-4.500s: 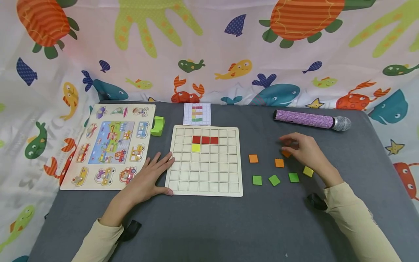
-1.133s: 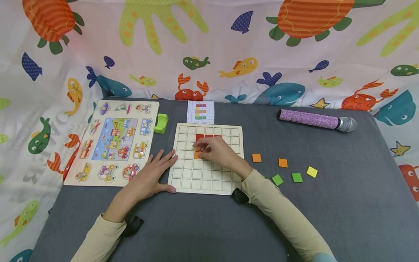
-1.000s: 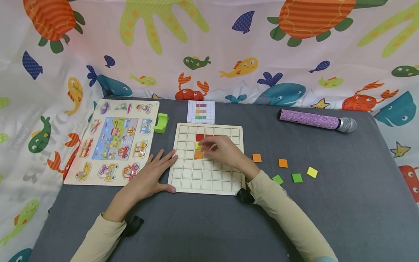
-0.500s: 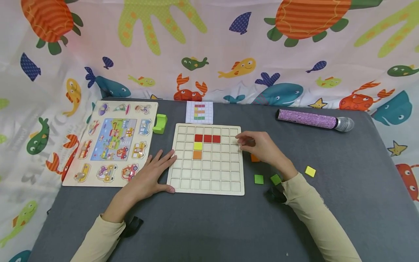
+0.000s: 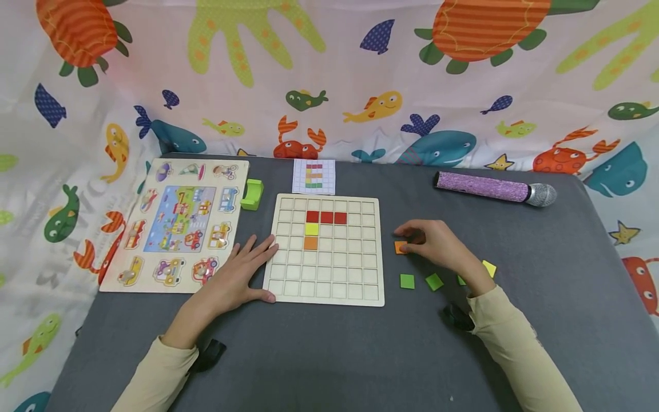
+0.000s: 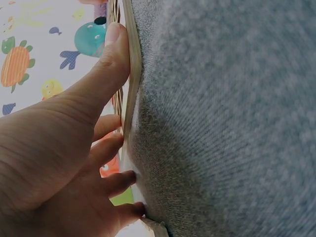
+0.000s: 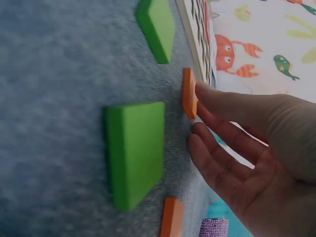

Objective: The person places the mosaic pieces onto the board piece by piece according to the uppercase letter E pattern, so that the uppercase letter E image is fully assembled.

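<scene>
My left hand (image 5: 239,274) rests with spread fingers at the left edge of a wooden grid board (image 5: 340,280); in the left wrist view its thumb (image 6: 111,54) lies along the board's rim. On the board are several red tiles (image 5: 326,218) in a row, a yellow tile (image 5: 311,229) and an orange tile (image 5: 310,243) below. Right of the board, my right hand (image 5: 437,246) hovers low over a loose orange tile (image 5: 399,247), thumb tip right at its edge, fingers apart behind it. Another orange tile (image 7: 172,217) is hidden under that hand in the head view.
Loose green tiles (image 5: 407,281) and a yellow tile (image 5: 489,268) lie near the right hand. A pattern card (image 5: 314,177) stands beyond the board. A picture puzzle (image 5: 175,229) and green block (image 5: 251,194) are at left, a purple microphone (image 5: 489,187) at back right.
An orange tile has been set on the board under the yellow one. My right hand has left the board and moved right to a loose orange tile; the left hand stays.
</scene>
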A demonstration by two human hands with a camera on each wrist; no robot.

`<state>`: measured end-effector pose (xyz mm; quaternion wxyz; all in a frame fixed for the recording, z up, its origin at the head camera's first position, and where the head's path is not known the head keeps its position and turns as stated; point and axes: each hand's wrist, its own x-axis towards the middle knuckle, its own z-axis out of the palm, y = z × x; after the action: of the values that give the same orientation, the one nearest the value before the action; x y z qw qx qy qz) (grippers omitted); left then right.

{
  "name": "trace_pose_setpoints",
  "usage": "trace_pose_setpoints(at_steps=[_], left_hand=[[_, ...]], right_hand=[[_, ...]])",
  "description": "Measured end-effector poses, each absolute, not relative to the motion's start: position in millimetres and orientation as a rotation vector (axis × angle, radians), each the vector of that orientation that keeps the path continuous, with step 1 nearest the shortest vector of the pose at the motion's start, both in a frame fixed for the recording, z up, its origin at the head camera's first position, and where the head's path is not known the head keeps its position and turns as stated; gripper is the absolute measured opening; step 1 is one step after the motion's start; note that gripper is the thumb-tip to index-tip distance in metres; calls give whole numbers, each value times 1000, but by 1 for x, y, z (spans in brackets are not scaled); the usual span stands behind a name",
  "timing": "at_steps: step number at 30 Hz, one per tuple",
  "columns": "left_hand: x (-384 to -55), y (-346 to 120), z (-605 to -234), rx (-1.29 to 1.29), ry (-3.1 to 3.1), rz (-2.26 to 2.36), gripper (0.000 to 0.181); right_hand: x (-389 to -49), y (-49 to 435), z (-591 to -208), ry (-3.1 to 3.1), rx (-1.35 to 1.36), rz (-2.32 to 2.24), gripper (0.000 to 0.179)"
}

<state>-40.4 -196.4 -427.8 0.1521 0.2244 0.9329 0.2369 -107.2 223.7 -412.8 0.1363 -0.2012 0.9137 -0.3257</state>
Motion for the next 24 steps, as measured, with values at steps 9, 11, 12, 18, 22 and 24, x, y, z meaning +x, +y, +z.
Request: trace_pose_setpoints(at_steps=[9,11,12,18,22,24], left_hand=[[-39,-196,-427,634,2678,686,104],[-39,-196,-427,635,2677,688,104],[-39,-196,-427,636,2677,689,104],[-40,-195,-426,634,2671,691,104],[-40,-195,-426,631,2669,692,104],[-40,-196,-427,630,2667,694,104]], right_hand=[[-98,217,-416,2665,-620,-1009,32],[-98,218,-416,2669,-619,-1019,32],[-98,218,-416,2671,-619,-1022,32],[-98,218,-414,2690,-641,-1014,30],[-100,212,-410,2682,-661,-1044,29],[-101,206,-407,2673,-667,-1065,28]])
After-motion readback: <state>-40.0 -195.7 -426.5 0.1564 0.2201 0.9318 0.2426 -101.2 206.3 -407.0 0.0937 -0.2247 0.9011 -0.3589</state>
